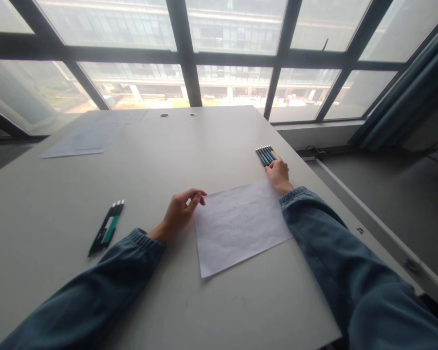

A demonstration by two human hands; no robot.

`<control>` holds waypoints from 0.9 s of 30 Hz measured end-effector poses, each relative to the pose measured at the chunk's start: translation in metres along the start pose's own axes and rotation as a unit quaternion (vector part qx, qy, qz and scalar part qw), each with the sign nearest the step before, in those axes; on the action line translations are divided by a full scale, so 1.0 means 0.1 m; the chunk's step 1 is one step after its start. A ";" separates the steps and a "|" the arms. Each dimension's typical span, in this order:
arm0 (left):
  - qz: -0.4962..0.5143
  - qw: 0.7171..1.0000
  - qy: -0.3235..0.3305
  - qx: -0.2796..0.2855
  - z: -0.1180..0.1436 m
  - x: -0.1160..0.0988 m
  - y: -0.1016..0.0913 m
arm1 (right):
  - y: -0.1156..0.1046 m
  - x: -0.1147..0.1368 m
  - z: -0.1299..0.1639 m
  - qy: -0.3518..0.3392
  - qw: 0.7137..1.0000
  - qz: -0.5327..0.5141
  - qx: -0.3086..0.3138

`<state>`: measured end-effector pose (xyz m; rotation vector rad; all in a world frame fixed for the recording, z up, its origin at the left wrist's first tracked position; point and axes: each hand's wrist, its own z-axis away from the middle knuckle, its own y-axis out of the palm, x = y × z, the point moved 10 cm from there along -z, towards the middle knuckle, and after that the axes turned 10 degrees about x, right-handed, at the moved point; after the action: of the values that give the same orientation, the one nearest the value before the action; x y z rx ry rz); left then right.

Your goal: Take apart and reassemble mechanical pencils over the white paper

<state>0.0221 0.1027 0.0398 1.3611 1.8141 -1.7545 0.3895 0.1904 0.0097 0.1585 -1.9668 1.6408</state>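
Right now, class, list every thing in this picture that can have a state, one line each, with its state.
Sheet of paper: flat on the table, faint marks on it.
Left hand: fingers curled, touching the sheet's corner.
Right hand: at the row of pens.
Row of pens: side by side.
Pen pack: lying flat, untouched.

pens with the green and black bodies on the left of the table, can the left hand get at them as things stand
Probably yes. The left hand rests empty by the paper sheet's corner, fingers loosely curled. The green and black pens lie apart to its left, with only bare table between them, so nothing blocks the way.
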 end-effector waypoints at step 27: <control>-0.174 0.983 -0.019 -0.062 0.54 -0.15 -0.52 | -0.30 1.04 0.69 -0.220 0.970 -0.090 0.056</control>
<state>-0.0309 0.0574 0.0715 1.0031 2.2048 -1.7737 0.2926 0.1454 0.0805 0.7817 -2.0956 1.7020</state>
